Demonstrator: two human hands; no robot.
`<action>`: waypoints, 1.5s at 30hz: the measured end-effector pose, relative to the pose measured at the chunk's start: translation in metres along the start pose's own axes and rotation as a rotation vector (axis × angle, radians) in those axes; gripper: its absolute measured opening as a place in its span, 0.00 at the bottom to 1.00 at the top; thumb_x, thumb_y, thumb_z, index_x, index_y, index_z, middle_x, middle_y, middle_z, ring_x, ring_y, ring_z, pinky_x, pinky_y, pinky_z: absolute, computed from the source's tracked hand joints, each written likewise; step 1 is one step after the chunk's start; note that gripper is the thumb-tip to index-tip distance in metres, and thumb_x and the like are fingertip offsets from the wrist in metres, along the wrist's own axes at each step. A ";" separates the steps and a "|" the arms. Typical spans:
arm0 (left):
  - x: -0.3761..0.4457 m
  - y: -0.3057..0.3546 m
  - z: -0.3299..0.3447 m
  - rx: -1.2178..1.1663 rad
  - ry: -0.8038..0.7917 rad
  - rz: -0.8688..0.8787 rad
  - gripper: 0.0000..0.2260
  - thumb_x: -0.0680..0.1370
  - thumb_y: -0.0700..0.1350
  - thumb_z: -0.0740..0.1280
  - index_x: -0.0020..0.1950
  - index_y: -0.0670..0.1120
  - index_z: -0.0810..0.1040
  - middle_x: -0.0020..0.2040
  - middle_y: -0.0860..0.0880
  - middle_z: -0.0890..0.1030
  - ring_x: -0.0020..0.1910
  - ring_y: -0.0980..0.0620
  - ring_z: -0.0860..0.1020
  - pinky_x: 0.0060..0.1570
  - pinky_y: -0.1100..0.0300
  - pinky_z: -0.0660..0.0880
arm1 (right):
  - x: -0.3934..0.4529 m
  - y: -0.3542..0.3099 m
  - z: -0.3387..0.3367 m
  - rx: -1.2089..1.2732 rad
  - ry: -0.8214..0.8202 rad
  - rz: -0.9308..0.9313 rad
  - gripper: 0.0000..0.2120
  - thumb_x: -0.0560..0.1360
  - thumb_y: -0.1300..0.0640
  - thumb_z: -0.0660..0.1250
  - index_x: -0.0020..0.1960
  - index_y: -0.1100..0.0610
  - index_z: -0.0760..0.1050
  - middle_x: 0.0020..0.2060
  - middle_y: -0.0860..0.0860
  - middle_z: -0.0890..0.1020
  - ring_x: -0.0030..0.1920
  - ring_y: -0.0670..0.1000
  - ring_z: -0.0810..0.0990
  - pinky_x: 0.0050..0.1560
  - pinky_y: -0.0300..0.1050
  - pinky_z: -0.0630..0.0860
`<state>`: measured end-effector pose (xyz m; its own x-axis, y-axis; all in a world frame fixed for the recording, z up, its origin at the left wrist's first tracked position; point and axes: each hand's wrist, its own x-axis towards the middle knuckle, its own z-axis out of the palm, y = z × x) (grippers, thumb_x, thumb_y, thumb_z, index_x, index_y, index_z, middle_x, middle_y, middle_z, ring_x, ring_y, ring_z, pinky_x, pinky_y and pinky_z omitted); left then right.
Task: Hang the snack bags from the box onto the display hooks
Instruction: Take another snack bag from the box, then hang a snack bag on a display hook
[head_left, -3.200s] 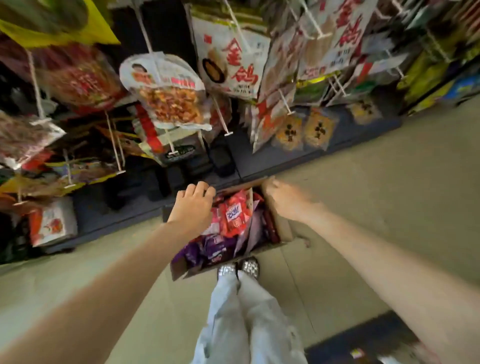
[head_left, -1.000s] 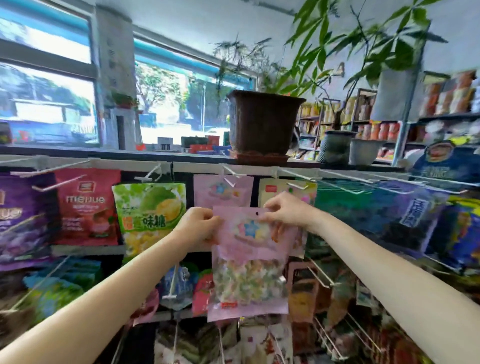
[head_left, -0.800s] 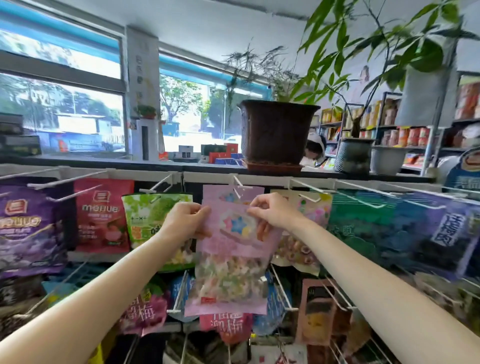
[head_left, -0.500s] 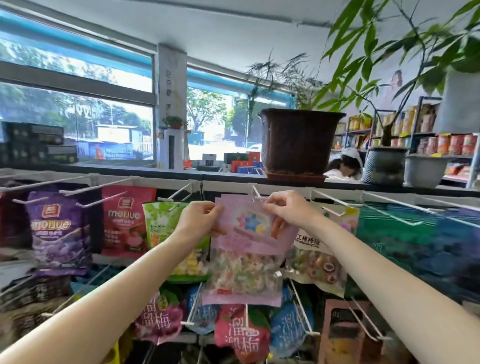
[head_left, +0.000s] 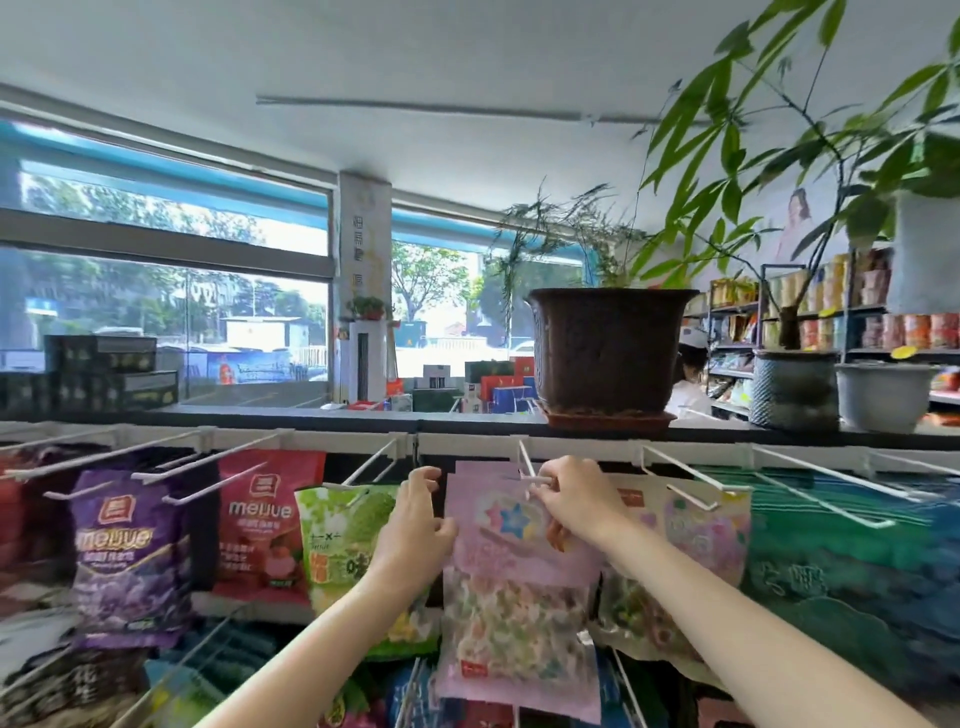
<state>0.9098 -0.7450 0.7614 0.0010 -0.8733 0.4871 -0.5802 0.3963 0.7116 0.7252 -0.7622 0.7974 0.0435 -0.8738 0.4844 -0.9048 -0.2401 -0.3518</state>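
Note:
A pink snack bag (head_left: 511, 587) with a star logo and coloured candy hangs in front of the top row of the rack. My left hand (head_left: 415, 525) pinches its upper left edge. My right hand (head_left: 576, 501) pinches its top right corner, level with the tip of a white display hook (head_left: 525, 462). The bag's top edge meets that hook; I cannot tell whether the hole is threaded on it. The box is out of view.
Purple (head_left: 127, 551), red (head_left: 262, 525) and green (head_left: 348, 551) snack bags hang to the left, a pale bag (head_left: 696, 525) and dark green bags (head_left: 841, 545) to the right. Bare white hooks stick out toward me. A brown plant pot (head_left: 608, 353) stands on the ledge above.
Both hands lifted the pink bag out of the floor box up to the top row. Over the last second its top rose to the hook tip.

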 end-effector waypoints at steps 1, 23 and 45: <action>-0.005 0.000 -0.001 0.048 0.001 0.043 0.21 0.77 0.39 0.62 0.68 0.48 0.61 0.62 0.55 0.66 0.44 0.53 0.78 0.48 0.60 0.72 | 0.003 0.002 0.004 -0.019 0.019 0.006 0.09 0.77 0.54 0.63 0.44 0.56 0.79 0.43 0.54 0.83 0.46 0.55 0.80 0.39 0.42 0.70; -0.109 -0.125 -0.052 0.225 -0.349 0.081 0.20 0.79 0.41 0.58 0.70 0.40 0.61 0.69 0.43 0.65 0.60 0.44 0.73 0.54 0.56 0.69 | -0.141 -0.025 0.077 -0.099 -0.025 0.216 0.10 0.76 0.66 0.57 0.41 0.54 0.70 0.43 0.46 0.67 0.48 0.52 0.74 0.44 0.45 0.69; -0.343 -0.455 -0.025 0.370 -1.112 -0.320 0.17 0.76 0.38 0.60 0.64 0.42 0.66 0.58 0.45 0.75 0.56 0.42 0.75 0.54 0.52 0.71 | -0.403 -0.073 0.435 -0.192 -1.099 0.407 0.12 0.73 0.66 0.59 0.53 0.55 0.75 0.54 0.55 0.77 0.56 0.58 0.77 0.50 0.45 0.72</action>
<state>1.1939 -0.6193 0.2830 -0.4071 -0.7554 -0.5134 -0.8794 0.1723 0.4438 0.9580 -0.5763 0.2796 -0.0068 -0.7879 -0.6158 -0.9809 0.1251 -0.1492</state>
